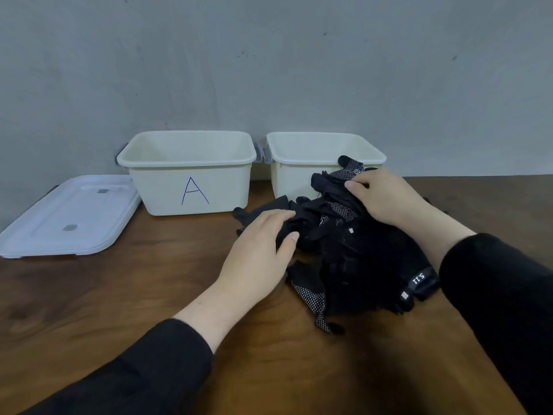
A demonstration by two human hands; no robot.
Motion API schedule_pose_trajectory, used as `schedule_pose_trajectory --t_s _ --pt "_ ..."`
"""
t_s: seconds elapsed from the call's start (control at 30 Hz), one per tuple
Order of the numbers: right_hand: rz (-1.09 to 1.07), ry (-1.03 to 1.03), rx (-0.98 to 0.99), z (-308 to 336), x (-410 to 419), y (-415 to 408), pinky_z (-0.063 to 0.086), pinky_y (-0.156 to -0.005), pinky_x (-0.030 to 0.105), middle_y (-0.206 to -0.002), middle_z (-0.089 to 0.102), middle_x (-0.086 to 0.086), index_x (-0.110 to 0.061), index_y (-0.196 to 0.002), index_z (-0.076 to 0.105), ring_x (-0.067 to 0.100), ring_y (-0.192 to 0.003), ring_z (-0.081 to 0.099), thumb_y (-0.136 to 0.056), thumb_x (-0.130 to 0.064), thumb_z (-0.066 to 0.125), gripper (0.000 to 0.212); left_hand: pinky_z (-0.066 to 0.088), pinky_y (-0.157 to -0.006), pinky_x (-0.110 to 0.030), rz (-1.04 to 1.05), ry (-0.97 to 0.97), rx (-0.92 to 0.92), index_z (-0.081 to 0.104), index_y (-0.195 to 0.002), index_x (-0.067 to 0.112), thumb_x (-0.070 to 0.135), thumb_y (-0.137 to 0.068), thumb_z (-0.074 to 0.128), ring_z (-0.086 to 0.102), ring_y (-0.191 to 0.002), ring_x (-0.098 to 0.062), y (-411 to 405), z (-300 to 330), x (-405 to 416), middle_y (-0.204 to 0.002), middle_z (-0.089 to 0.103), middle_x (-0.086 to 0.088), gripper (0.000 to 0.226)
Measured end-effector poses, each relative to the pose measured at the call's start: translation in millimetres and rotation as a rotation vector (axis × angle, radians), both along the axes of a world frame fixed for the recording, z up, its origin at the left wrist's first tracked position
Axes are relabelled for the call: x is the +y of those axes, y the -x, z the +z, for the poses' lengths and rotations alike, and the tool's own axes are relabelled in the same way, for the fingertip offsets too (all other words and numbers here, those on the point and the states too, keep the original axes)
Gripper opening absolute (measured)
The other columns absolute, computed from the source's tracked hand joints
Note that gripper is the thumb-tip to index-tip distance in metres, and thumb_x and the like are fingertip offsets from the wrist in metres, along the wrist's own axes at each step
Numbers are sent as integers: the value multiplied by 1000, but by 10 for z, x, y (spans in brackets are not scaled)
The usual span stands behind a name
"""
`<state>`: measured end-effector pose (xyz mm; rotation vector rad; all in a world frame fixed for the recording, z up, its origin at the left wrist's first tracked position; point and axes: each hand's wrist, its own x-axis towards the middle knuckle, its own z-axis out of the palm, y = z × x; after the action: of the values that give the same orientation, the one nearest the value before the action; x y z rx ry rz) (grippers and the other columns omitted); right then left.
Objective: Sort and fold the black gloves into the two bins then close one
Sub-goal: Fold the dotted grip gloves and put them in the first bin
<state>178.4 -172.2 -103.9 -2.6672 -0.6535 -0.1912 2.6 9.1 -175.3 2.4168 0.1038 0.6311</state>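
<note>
- Head view: a heap of black gloves [353, 250] lies on the brown surface [119, 295], in front of the right-hand bin [326, 148].
- Left hand [257, 250] rests flat at the heap's 9 o'clock edge, fingers straight.
- Right hand [386, 196] pinches glove fabric at 12 o'clock.
- Bin marked A [188, 172] stands at the heap's 10 o'clock; a lid [68, 217] lies left of it.

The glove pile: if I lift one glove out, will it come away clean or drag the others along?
Probably drags. The black gloves lie tangled and crumpled, so they look floppy and likely to snag. The right hand pinches a fold near the top; the left hand rests on the pile's edge and could pin the rest. They look light.
</note>
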Motion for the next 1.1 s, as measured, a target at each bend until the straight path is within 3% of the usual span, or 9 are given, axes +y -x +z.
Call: schedule_pose_trajectory --t_s 0.1,0.23,0.4,0.53,0.67,0.77,0.97,1.03,1.1 --pt "15 -226 -11 174 -14 20 35 -60 35 -70 50 10 -1 -81 54 27 -69 45 -105 -33 47 40 33 -106 -18 19 25 -3 48 -145 29 37 -104 48 40 -134 0 34 30 51 -148 46 16 42" --pt "57 -551 50 553 96 144 60 -81 47 -82 59 13 -9 -91 61 30 -80 64 -104 -33 44 32 37 -106 -21 52 140 -52 50 -144 31 35 -103 50 47 -128 0 19 148 130 -141 53 17 41" --pt "319 -863 408 879 382 519 62 -76 41 -102 73 11 -8 -102 68 27 -86 73 -106 -21 41 31 42 -95 -6 57 479 -161 45 -144 39 37 -102 53 50 -118 16 95 453 240 -130 54 27 43" --pt "437 -880 669 829 682 776 62 -79 45 -106 68 20 -1 -115 69 36 -100 73 -106 -19 44 32 41 -98 -14 24 716 -158 42 -147 38 45 -98 60 50 -122 13 257 580 458 -131 54 33 53" --pt "475 -832 811 598 1007 939 60 -86 53 -120 66 31 3 -124 64 42 -107 70 -106 -23 45 37 53 -95 -37 -3 1002 -101 69 -119 18 33 -104 56 70 -110 -14 535 537 694 -115 75 2 25" --pt "444 -855 920 459 1193 1041 62 -73 41 -106 75 19 -1 -121 64 34 -98 75 -107 -21 43 32 51 -102 -41 -57 1098 -55 65 -127 11 28 -106 53 67 -117 -23 716 423 896 -123 72 -8 30" --pt "353 -1046 975 221 1480 1210 63 -80 45 -125 65 28 6 -122 61 44 -105 70 -102 -11 46 30 52 -68 -28 82 939 -7 71 -105 14 30 -103 57 70 -78 -16 883 561 1359 -80 70 -2 22" --pt "237 -1188 956 102 1538 1311 62 -83 45 -121 68 26 -1 -118 62 39 -100 73 -102 -10 49 23 44 -58 -23 210 682 -7 70 -90 19 30 -99 63 59 -61 -11 786 665 1593 -68 62 6 16" --pt "88 -1233 1004 -137 1530 1462 63 -77 39 -112 71 22 -3 -116 61 32 -91 76 -102 -10 52 18 43 -66 -24 389 324 -7 69 -105 23 29 -98 63 61 -72 -10 676 740 1804 -83 68 8 11"
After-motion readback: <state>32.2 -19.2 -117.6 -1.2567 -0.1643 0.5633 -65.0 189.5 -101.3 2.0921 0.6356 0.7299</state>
